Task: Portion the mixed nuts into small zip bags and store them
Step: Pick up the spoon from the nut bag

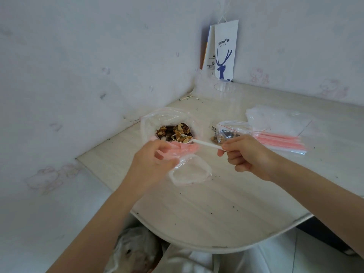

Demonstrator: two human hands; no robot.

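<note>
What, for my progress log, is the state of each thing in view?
Big nut bag: open, nuts inside.
Spoon: loaded, bowl in the big bag.
Small zip bag: open, empty, held by left hand.
Right hand: pinching spoon handle.
Second small bag: partly filled, on table.
Spare bags: stacked, empty.

- We see 2 bare arms, and both reach forward.
- The left arm (92,223) comes up from the bottom left.
- The left hand (151,160) shows us its back, and its curled fingers pinch the top of a small bag (189,172).
- The right arm (319,192) comes in from the right.
- The right hand (248,154) has its fingers curled in, and it pinches the end of a white spoon (206,144).
- The 2 hands are near each other but do not touch.
</note>
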